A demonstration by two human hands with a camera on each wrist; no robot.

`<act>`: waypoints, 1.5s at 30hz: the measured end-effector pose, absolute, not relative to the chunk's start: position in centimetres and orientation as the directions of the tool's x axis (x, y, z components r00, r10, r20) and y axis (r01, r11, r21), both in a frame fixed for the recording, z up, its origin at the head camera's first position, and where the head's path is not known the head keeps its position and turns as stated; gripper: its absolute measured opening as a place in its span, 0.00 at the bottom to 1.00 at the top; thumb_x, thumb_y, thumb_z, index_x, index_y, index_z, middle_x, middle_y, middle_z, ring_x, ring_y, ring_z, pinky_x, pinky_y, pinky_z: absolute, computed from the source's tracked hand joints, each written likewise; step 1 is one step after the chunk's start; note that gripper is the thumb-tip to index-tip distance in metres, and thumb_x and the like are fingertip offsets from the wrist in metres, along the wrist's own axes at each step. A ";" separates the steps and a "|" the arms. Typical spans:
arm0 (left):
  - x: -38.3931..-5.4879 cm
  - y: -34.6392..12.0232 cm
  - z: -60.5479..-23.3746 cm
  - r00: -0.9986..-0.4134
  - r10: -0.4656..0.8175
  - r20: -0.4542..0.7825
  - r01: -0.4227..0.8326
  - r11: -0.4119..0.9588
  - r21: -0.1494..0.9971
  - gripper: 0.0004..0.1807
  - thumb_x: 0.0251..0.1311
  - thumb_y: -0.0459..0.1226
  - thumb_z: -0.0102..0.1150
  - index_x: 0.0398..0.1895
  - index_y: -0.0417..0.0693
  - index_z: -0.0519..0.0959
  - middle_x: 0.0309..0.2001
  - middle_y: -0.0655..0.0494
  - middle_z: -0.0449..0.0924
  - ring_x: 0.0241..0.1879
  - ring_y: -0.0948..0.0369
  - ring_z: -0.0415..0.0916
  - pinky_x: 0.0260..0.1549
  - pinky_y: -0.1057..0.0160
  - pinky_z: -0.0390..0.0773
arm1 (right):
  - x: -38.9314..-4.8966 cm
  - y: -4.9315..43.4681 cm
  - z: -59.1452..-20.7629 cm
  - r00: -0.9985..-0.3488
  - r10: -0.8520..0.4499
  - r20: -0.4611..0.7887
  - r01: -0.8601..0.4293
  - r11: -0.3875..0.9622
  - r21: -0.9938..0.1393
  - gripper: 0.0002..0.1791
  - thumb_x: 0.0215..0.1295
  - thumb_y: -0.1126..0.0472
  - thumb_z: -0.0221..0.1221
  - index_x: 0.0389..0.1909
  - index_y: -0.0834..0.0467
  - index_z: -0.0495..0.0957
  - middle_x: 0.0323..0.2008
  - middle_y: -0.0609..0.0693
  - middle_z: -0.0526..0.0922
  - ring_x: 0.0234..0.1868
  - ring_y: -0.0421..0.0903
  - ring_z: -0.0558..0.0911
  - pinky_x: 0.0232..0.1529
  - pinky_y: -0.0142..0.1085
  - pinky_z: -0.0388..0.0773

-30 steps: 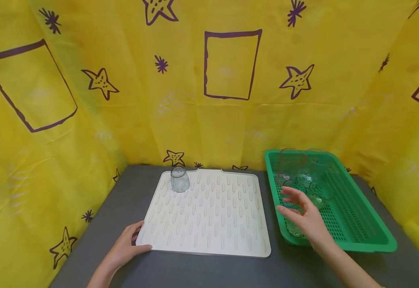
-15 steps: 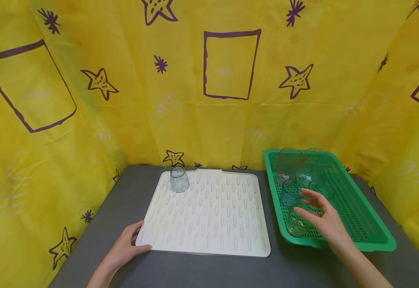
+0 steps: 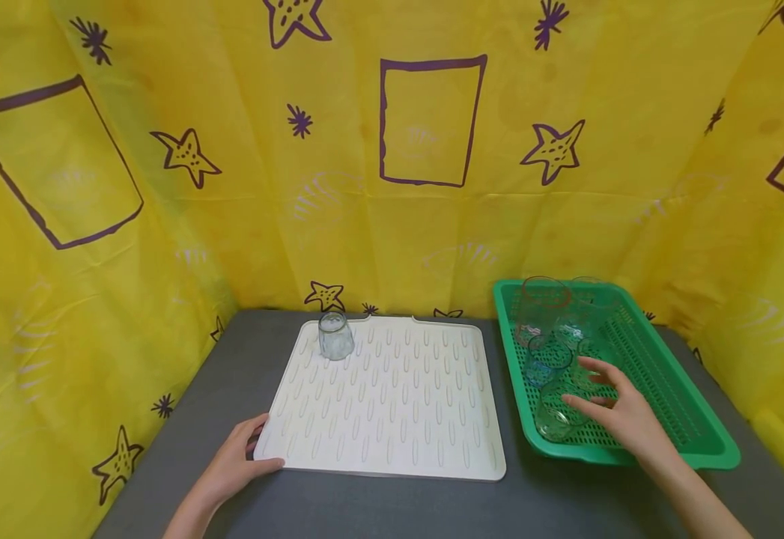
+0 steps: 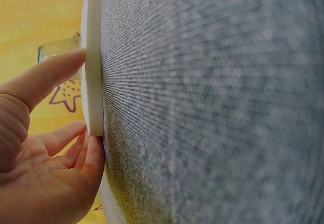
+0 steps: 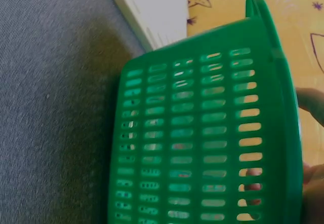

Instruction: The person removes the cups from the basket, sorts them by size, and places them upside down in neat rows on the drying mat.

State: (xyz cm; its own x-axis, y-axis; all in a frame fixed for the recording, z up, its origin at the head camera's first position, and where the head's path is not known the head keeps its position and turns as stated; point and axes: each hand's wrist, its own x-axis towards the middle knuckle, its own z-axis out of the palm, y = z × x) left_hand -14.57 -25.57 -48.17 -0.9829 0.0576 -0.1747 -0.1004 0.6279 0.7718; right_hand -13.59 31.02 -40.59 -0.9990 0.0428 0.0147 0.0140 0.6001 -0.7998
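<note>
A white ribbed drying mat [image 3: 392, 404] lies on the table. At its near left corner, my left hand [image 3: 238, 453] holds the mat's edge between thumb and fingers; the left wrist view shows the same hand [image 4: 55, 148] there. Upside down on the mat's far left stands a clear glass [image 3: 336, 340]. My right hand [image 3: 624, 415] hovers over the near part of a green basket [image 3: 708, 434], thumb and fingers apart, nothing between them. Left of its thumb is a greenish glass [image 3: 555, 423]; farther back are a bluish glass [image 3: 545, 367] and a reddish-rimmed tall glass [image 3: 533, 311].
More clear glasses stand in the basket's far left part, their outlines faint. In the right wrist view the basket's slotted wall [image 5: 197, 127] hides most of the right hand. A yellow patterned curtain [image 3: 257, 187] encloses the dark grey table [image 3: 351, 509].
My right hand has moved right and slightly toward me over the basket, uncovering the bluish and greenish glasses. The left hand, the mat and its glass have stayed put.
</note>
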 end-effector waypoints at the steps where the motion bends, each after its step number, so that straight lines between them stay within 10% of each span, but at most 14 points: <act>1: -14.6 -25.5 -48.1 -0.982 0.056 -0.178 -0.104 0.626 0.773 0.51 0.45 0.37 0.77 0.69 0.28 0.58 0.65 0.30 0.57 0.63 0.37 0.62 0.60 0.43 0.66 | -13.6 31.1 -40.7 -1.000 0.029 0.008 0.011 0.608 -0.794 0.45 0.64 0.47 0.64 0.74 0.59 0.53 0.65 0.67 0.59 0.58 0.67 0.69 0.46 0.52 0.77; 45: -14.6 -25.6 -48.3 -0.981 0.059 -0.184 -0.107 0.627 0.771 0.51 0.45 0.37 0.77 0.69 0.29 0.58 0.65 0.31 0.57 0.63 0.38 0.63 0.60 0.43 0.67 | -14.6 31.3 -41.6 -0.985 -0.169 -0.034 -0.117 0.802 -0.585 0.48 0.51 0.48 0.73 0.66 0.69 0.62 0.58 0.71 0.70 0.50 0.64 0.76 0.36 0.51 0.77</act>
